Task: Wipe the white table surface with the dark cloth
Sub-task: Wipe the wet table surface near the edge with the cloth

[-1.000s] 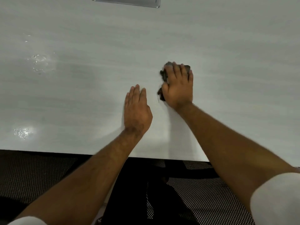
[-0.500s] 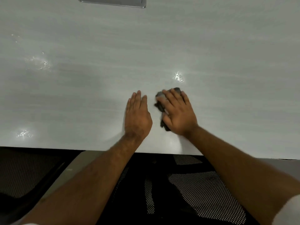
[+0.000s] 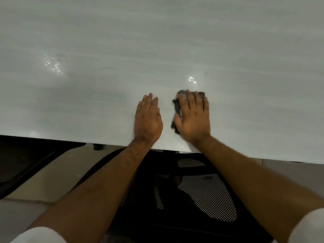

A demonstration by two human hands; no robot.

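Note:
The white table (image 3: 175, 41) fills the upper half of the view, and its front edge runs just below my wrists. A small dark cloth (image 3: 177, 109) lies bunched on the surface near that edge. My right hand (image 3: 193, 116) presses flat on top of the cloth, so only its left side and far corner peek out. My left hand (image 3: 148, 118) rests palm down on the bare table just left of the cloth, fingers together, holding nothing.
A black mesh chair (image 3: 201, 193) sits below the table edge between my arms. Beige floor (image 3: 45, 179) shows at lower left. Bright glare spots (image 3: 52, 64) mark the tabletop at left and just beyond the cloth.
My right hand drew the cloth back toward the front edge, then pushed slightly forward and right. My left hand stayed planted. The view tilted, and the grey panel at the far edge left the frame.

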